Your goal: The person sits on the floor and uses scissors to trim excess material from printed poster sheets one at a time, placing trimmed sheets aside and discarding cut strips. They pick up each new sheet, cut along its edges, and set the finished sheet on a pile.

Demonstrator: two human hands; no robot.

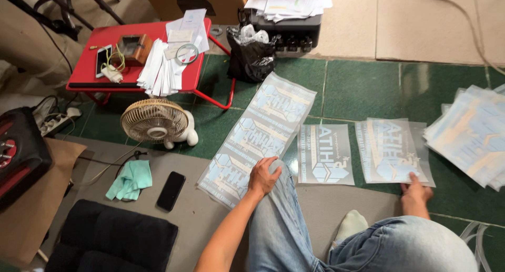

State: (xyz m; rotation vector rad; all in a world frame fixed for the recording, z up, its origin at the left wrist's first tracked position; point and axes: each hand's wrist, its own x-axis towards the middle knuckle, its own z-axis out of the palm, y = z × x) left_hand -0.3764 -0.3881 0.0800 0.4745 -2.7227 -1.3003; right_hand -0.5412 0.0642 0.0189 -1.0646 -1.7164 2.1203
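Your left hand (263,176) rests flat, fingers spread, on the long clear printed film strip (260,132) lying on the floor just left of the single pale-blue printed film sheet (324,154). Right of that sheet, your right hand (415,193) pinches the lower edge of the small stack of printed films (392,148).
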